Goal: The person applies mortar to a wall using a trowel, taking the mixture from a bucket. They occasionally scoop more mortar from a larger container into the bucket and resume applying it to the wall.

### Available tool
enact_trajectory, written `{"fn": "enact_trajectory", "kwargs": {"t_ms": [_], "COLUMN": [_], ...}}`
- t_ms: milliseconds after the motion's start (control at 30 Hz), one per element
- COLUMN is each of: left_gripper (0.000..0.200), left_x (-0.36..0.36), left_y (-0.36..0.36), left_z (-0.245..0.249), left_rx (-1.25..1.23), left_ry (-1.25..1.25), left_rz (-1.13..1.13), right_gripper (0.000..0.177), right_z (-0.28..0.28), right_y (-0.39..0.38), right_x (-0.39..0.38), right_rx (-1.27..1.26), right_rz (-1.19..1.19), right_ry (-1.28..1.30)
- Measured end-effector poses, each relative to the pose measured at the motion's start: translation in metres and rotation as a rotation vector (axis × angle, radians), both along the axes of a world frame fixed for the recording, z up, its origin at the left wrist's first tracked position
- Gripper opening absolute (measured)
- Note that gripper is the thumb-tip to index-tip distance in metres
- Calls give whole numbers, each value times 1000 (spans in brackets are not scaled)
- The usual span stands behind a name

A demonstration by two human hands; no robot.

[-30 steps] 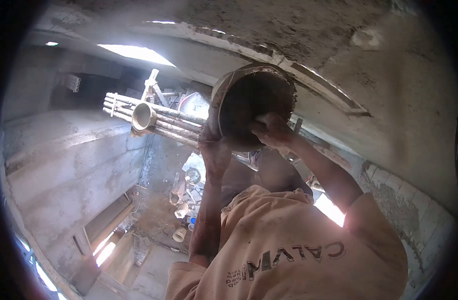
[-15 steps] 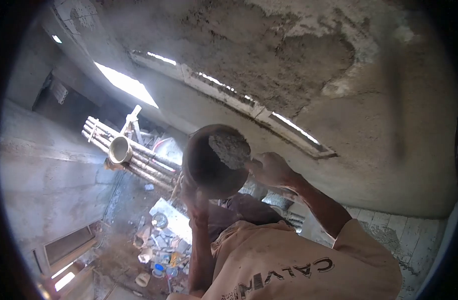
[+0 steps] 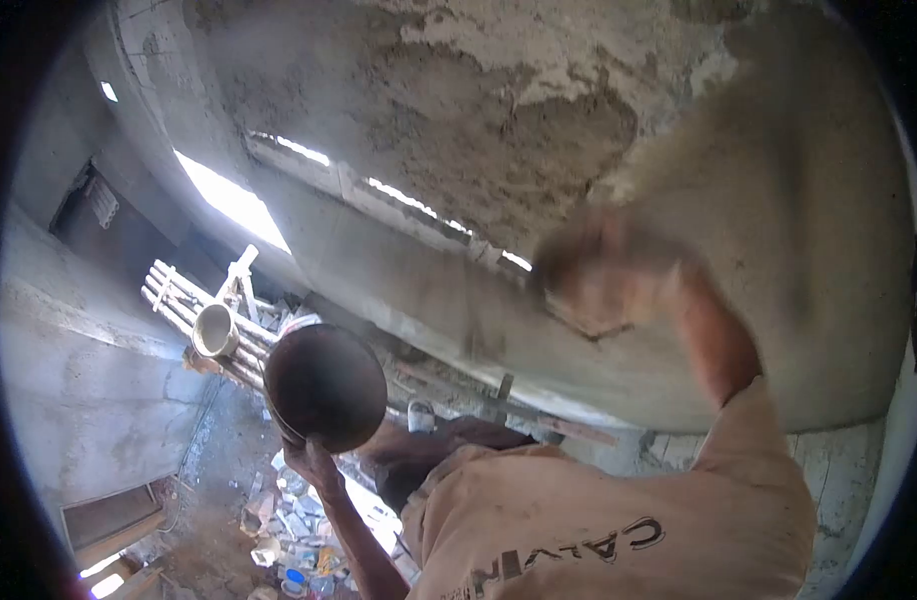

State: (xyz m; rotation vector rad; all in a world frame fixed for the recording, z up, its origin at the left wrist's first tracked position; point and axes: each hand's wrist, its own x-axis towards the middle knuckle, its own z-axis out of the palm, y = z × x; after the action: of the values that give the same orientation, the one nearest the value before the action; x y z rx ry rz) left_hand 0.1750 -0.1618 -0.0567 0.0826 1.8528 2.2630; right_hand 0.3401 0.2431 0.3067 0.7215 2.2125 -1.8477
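Observation:
A dark round bowl (image 3: 327,388) is tilted so that its inside faces me, and no lump of mortar shows in it. My left hand (image 3: 313,462) grips its lower rim. Up against the plastered wall (image 3: 769,240), my right hand (image 3: 624,272) is smeared by motion. A dark blurred shape lies by its fingers, but I cannot make out what it is. Rough, darker plaster (image 3: 479,150) covers the wall above and left of that hand, with smoother plaster to its right.
A platform of bound poles (image 3: 169,292) stands on the left, with a second bowl (image 3: 215,331) on it. Rubble and litter (image 3: 294,540) lie on the floor below. Bright slots (image 3: 404,200) pierce the wall, and a larger bright opening (image 3: 234,200) is farther left.
My right hand has moved from the bowl's rim up and right to the wall. The bowl has shifted left and down in view with my left hand; the grey mortar in it no longer shows.

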Motion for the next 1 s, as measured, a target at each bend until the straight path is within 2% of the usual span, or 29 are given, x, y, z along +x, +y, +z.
{"fn": "enact_trajectory", "kwargs": {"t_ms": [33,100,133,167,200,233,267,333,367,400,433,467,500,567,633,700,733,833,900,1000], "left_gripper": [71,79,80,76,63,53,50,44,44,43,41,45,48,56,60,57,55,53,55,59], "left_x": [1,-8,-2,1,4,2,1,1,-2,0,0,-2,-4,0,5,7,9,0,-3,-13], "left_y": [-21,-50,-39,-42,-37,-20,-15,6,3,23,46,48,48,81,104,128,135,154,156,162], "left_z": [-18,-73,-51,-54,-39,-25,-25,-15,-27,-8,12,-4,-18,-4,22,43,57,84,86,84], "left_rx": [-76,-196,-48,-53,-79,-94,-155,-196,-314,-358,-407,-341,-272,-277,-264,-370,-333,-234,-214,-232], "left_ry": [19,67,-5,52,18,-4,0,56,-53,-95,-138,69,275,277,327,297,263,206,179,262], "left_rz": [4,17,11,3,36,75,60,33,-67,-72,-77,-195,-313,-381,-480,-598,-627,-694,-699,-728], "right_gripper": [37,46,51,56,61,57,53,42,36,32,31,31,35,40,45,49,54,53,47,39], "right_z": [7,54,89,114,128,120,112,42,15,-18,-75,-131,-155,-225,-268,-308,-318,-243,-247,-281], "right_y": [32,61,63,57,45,37,28,13,13,-1,-1,-12,-32,-50,-73,-120,-138,-143,-122,-108], "right_x": [4,53,91,127,162,182,201,174,158,130,126,123,102,80,38,8,4,14,18,14], "right_rx": [133,513,603,634,650,640,631,612,543,568,685,889,668,638,799,1157,1338,1112,1277,1513], "right_rz": [-188,-483,-541,-545,-547,-550,-552,-586,-483,-275,-69,103,153,234,175,83,19,289,77,63], "right_ry": [-2,55,151,220,221,182,142,-137,-475,-606,-578,-295,-457,-20,-260,-193,-162,-116,31,227]}}
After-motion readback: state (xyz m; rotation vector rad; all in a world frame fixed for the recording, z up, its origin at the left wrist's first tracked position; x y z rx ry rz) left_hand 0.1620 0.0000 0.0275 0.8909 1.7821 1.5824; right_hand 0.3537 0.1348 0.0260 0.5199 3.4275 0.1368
